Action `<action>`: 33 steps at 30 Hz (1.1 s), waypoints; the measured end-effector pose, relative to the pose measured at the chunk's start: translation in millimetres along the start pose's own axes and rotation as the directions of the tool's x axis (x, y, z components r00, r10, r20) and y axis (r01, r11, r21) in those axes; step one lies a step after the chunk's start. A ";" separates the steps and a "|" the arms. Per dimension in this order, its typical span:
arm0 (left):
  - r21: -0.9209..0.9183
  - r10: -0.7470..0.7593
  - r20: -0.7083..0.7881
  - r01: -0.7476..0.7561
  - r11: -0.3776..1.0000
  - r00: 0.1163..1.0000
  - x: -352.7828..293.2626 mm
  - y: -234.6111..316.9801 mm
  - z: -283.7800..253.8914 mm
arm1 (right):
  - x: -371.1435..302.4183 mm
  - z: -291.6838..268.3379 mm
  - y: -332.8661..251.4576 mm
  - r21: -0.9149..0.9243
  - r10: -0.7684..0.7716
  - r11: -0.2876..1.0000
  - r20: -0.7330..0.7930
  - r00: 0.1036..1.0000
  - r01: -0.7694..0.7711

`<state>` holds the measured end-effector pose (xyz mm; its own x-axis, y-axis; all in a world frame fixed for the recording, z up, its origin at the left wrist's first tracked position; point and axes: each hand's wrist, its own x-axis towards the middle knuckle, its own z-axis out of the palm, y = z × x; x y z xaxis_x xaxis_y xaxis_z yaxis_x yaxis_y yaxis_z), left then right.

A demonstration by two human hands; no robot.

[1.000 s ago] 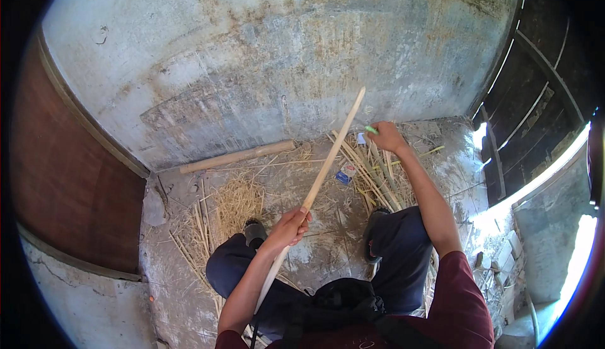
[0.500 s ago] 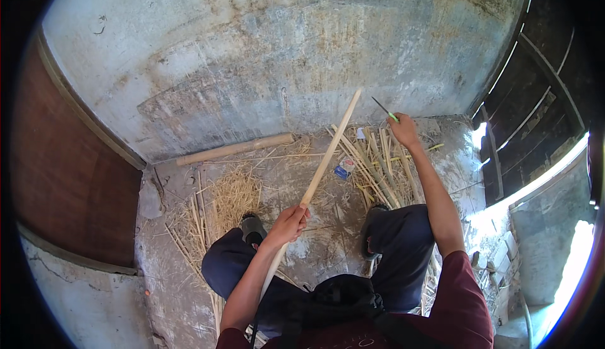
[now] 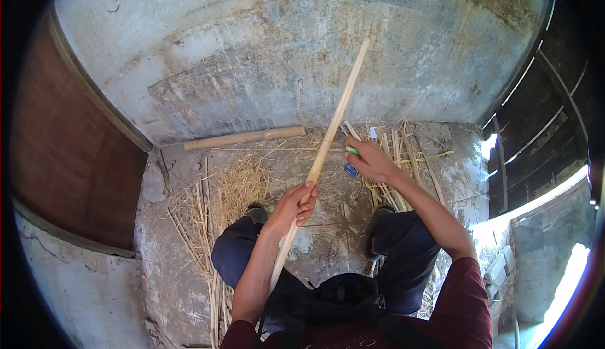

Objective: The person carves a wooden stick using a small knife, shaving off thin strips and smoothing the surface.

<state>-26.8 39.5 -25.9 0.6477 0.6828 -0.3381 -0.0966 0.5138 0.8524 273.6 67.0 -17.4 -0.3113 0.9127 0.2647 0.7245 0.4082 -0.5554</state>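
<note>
Before the stained wall (image 3: 220, 71), above the littered floor (image 3: 324, 235), the long pale strip (image 3: 345, 103) slants upward, its tip higher than half a second ago. The left hand's (image 3: 293, 208) grip wraps its lower part. The right hand (image 3: 372, 160) has swung inward, grip closed on the green-handled knife (image 3: 352, 150), bringing it within working reach beside the strip; blade contact is unclear.

— what kinda place is this?
— rough shed-type workshop, I reckon. Stained bare wall (image 3: 252, 52) at 12 o'clock, dark panel (image 3: 523, 179) at 3 with daylight (image 3: 489, 146) leaking in along its edge.
— and the workshop bit?
— straw-coloured shavings (image 3: 242, 185) heaped on the grubby floor (image 3: 328, 242) at 8, split strips (image 3: 412, 157) piled nearer in at 3.
</note>
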 end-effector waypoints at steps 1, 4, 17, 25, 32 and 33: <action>-0.020 0.011 0.008 -0.011 1.000 1.000 0.0 1.7 -0.7 | -0.7 3.3 -6.0 0.001 -0.006 1.000 0.005 1.000 0.006; -0.072 0.029 0.014 -0.028 0.997 0.999 0.2 2.4 -3.4 | 0.1 12.8 -29.3 0.001 -0.093 0.996 -0.015 0.996 0.093; -0.122 0.103 -0.011 -0.104 0.987 0.995 1.3 -1.8 -7.2 | 3.7 14.7 -65.8 0.109 -0.092 0.990 0.061 0.994 0.085; -0.130 0.107 -0.007 -0.107 0.986 0.994 1.6 1.2 -2.8 | 1.9 17.4 -61.0 0.118 -0.273 0.954 -0.049 0.961 0.277; -0.012 0.138 -0.048 -0.139 0.990 0.989 2.8 -3.2 -1.7 | -1.1 21.6 -60.7 0.079 -0.345 0.934 -0.048 0.937 0.348; -0.012 0.138 -0.050 -0.138 0.990 0.989 2.7 -3.4 -1.9 | -0.6 20.6 -61.5 0.035 -0.357 0.933 -0.045 0.933 0.359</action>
<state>-26.1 40.7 -30.4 0.5898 0.7720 -0.2370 -0.1941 0.4204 0.8863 216.6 41.7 0.4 -0.5216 0.7046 0.4810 0.5421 0.7091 -0.4509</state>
